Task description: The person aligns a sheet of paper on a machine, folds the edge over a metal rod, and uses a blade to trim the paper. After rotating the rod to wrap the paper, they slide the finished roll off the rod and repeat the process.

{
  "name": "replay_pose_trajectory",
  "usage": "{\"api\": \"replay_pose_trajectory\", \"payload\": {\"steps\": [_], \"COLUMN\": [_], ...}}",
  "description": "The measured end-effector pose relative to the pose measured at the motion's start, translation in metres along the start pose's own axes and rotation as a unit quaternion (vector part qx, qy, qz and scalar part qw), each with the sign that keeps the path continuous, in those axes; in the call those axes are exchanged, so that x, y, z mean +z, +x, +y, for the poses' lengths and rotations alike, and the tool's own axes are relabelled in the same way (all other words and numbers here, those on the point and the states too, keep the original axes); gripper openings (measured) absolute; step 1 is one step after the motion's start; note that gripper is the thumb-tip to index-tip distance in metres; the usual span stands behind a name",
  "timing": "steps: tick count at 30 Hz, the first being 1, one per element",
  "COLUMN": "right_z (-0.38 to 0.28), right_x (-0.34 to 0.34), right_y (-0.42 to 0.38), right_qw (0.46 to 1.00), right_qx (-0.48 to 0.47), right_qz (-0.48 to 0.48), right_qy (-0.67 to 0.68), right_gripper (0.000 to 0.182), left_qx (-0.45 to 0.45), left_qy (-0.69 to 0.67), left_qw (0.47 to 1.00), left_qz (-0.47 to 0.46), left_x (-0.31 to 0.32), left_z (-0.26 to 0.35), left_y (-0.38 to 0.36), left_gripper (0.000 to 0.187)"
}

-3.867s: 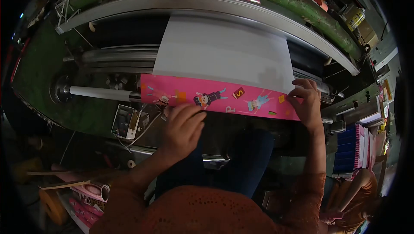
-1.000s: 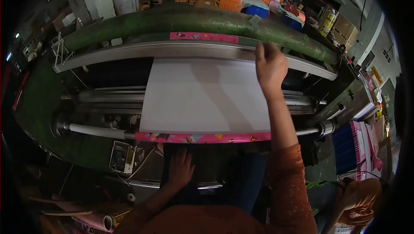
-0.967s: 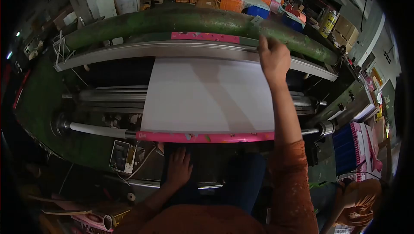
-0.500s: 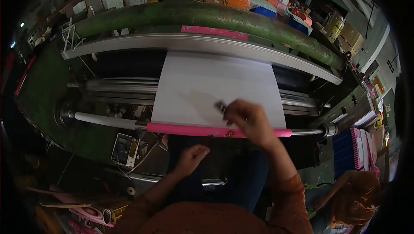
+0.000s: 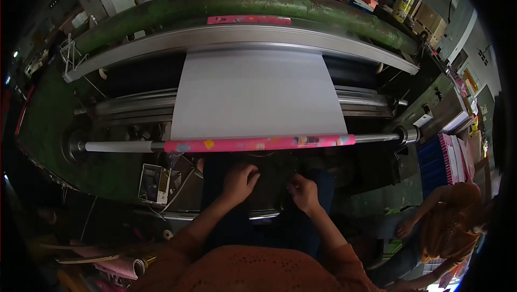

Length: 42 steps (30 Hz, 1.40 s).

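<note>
My left hand (image 5: 240, 182) hovers above my lap with its fingers curled closed, and nothing shows in it. To its right, my right hand (image 5: 304, 192) is closed in a pinch; whatever it may hold is too dark and small to make out. Both hands are apart from the machine, just below a pink patterned roll (image 5: 258, 144) wound on a metal shaft (image 5: 377, 138). A wide white sheet (image 5: 256, 95) runs from under a metal crossbar (image 5: 253, 35) down to that roll.
A green roller (image 5: 242, 4) spans the back of the machine. Below the shaft's left side sits an open box (image 5: 153, 183) with a cable. At the lower right is another person in an orange top (image 5: 449, 227). Stacked goods (image 5: 452, 157) stand at the right.
My right hand has drawn back from over the white sheet to my lap, where the dark object seen in it no longer shows clearly. The pink roll's visible pattern has changed.
</note>
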State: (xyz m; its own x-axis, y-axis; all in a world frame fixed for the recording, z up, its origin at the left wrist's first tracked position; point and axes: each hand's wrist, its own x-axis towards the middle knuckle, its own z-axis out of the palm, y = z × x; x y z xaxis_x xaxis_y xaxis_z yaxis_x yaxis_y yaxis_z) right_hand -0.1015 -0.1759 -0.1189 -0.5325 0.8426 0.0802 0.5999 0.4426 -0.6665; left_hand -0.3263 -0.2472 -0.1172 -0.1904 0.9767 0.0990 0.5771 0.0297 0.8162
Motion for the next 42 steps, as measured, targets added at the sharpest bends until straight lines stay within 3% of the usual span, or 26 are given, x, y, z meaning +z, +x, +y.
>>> {"api": "replay_pose_trajectory", "payload": {"steps": [1,4,6,19,21,24,27,30,33,36,38,42], "right_z": [0.014,0.032,0.024,0.031,0.027,-0.005,-0.092,-0.154,-0.21,-0.231,-0.238,-0.241], "right_x": [0.004,0.008,0.011,0.015,0.011,-0.006,-0.037,-0.042,-0.009,0.039,0.061,0.074], "right_y": [-0.006,-0.019,-0.02,-0.021,-0.018,0.003,0.042,0.101,0.171,0.223,0.239,0.246], "right_qw": [1.0,0.997,0.998,0.995,0.996,0.999,0.992,0.973,0.95,0.947,0.938,0.936], "right_qx": [0.004,0.048,0.004,-0.024,0.014,-0.021,-0.077,-0.209,-0.296,-0.296,-0.325,-0.328], "right_qz": [0.0,0.019,0.034,0.022,0.007,-0.014,-0.048,-0.046,-0.061,-0.108,-0.124,-0.125], "right_qy": [0.001,-0.061,-0.062,-0.091,-0.083,0.024,0.092,0.083,0.076,0.063,0.0,-0.026], "right_gripper": [0.01,0.01,0.008,0.009,0.007,0.007,0.009,0.009,0.007,0.006,0.006,0.007], "left_qx": [0.077,0.095,0.114,0.097,0.087,0.083,0.116,0.119,0.086,0.133,0.256,0.258], "left_qy": [0.213,0.328,0.325,0.335,0.336,0.332,0.309,0.275,0.225,0.196,0.175,0.236], "left_qw": [0.972,0.938,0.937,0.936,0.937,0.939,0.939,0.949,0.97,0.97,0.928,0.889], "left_qz": [0.069,0.059,0.062,0.043,0.046,0.046,0.094,0.097,0.025,0.051,0.205,0.297], "left_x": [0.0,0.001,0.006,0.011,0.011,0.013,0.016,0.009,0.006,-0.007,-0.039,-0.112], "left_z": [-0.013,-0.047,-0.048,-0.045,-0.046,-0.052,-0.058,-0.051,-0.049,-0.04,-0.014,0.024], "left_y": [0.001,-0.008,-0.011,-0.007,-0.007,-0.007,-0.007,-0.004,-0.008,-0.016,-0.024,-0.009], "left_gripper": [0.014,0.019,0.018,0.019,0.02,0.02,0.02,0.014,0.016,0.021,0.027,0.037]}}
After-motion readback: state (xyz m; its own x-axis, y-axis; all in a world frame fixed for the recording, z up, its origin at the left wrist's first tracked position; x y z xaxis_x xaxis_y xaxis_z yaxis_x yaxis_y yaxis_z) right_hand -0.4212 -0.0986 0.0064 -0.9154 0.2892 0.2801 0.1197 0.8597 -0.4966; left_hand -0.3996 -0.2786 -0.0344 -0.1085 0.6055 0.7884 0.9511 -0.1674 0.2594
